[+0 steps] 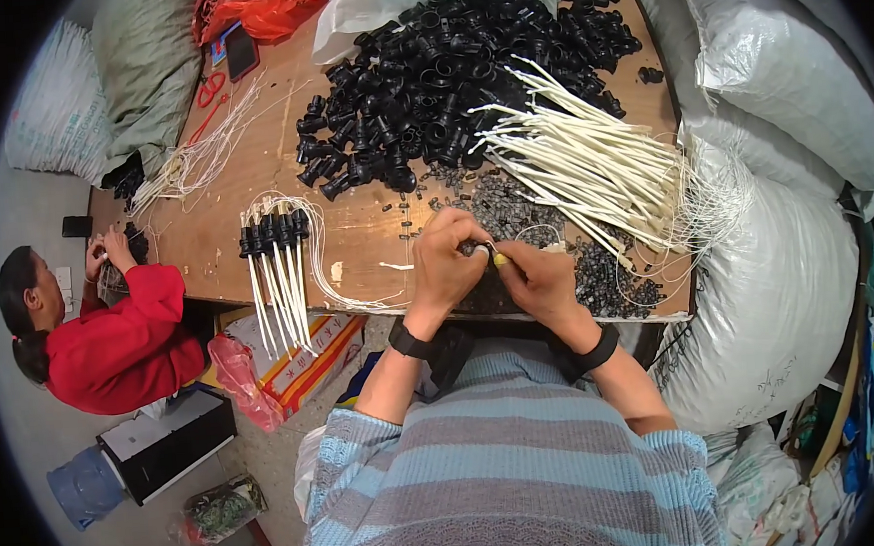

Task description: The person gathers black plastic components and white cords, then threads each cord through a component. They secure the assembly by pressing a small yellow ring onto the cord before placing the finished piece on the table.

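Observation:
Just above the table's front edge, my left hand (444,263) and my right hand (541,279) meet with thumbs and fingers pinched together. What they pinch is small and mostly covered by the fingers, with a dark bit showing between the fingertips. A thin white wire (544,229) loops beside my right hand. Small dark clip-like pieces (608,281) lie heaped around and behind my hands. Beyond them spreads a large pile of black plastic fittings (435,73). A bundle of white sleeved wires (580,159) rests to the right.
Left of my hands, white wires with black fittings (276,233) hang over the table edge (379,310). More loose wires (199,152), red scissors (210,90) and a phone (240,53) lie farther left. A person in red (121,337) works there. Stuffed sacks (773,282) crowd the right side.

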The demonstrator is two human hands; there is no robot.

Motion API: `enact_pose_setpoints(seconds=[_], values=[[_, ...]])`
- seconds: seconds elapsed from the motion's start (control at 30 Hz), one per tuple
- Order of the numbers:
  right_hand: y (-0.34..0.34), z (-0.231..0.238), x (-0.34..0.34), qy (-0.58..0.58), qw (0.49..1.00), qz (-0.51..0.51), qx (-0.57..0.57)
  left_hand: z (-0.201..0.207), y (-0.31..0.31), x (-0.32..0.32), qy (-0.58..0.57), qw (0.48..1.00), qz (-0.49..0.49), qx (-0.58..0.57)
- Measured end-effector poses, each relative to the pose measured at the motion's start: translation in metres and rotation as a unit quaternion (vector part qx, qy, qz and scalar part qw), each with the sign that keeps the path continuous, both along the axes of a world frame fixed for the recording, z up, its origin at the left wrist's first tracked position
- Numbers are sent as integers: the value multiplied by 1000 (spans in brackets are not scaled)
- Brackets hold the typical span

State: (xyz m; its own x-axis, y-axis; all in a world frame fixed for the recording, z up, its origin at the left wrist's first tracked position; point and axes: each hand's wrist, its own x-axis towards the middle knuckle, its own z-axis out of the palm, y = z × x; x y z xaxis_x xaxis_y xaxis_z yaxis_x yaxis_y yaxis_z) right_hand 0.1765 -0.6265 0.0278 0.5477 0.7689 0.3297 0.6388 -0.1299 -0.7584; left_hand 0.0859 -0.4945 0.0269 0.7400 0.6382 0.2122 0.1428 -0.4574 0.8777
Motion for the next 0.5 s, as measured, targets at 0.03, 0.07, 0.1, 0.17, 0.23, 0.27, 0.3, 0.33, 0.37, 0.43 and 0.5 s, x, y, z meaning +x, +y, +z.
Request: enact_pose_setpoints(seconds=[0.03, 0.07, 0.1, 0.17, 0.23, 0.27, 0.3, 0.33, 0.37, 0.43, 0.5], values=[[-1, -1, 0, 1, 1000, 0, 0, 2, 0, 0, -15, 1000, 1, 9], [-2, -3, 1, 2, 1000, 3, -6, 3, 1, 0, -15, 1000, 1, 9], [-2, -4, 1, 4, 1000, 6, -12, 5, 1, 0, -19, 1000, 3, 13], [-2, -4, 1, 22, 1000, 13, 0, 5, 2, -1, -22, 1000, 4, 18], [-2, -3, 3, 40, 999, 21, 12, 3, 4, -2, -21, 999, 19, 20], [-4, -2, 6, 98, 995, -10, -31, 3, 5, -2, -20, 999, 19, 20], [-5, 0, 8, 156, 984, -41, -74, 3, 6, -2, -26, 995, 11, 96], [-5, 4, 7, 157, 984, -41, -74, 3, 7, -2, -31, 985, 3, 171], [-3, 11, 5, 62, 991, -73, -95, 3, 5, -2, -31, 985, 2, 172], [-2, 14, -1, -73, 985, -121, -97, 6, 1, 0, -46, 980, 12, 194], [-3, 10, -3, -81, 981, -133, -112, 8, 0, 1, -45, 977, 10, 206]])
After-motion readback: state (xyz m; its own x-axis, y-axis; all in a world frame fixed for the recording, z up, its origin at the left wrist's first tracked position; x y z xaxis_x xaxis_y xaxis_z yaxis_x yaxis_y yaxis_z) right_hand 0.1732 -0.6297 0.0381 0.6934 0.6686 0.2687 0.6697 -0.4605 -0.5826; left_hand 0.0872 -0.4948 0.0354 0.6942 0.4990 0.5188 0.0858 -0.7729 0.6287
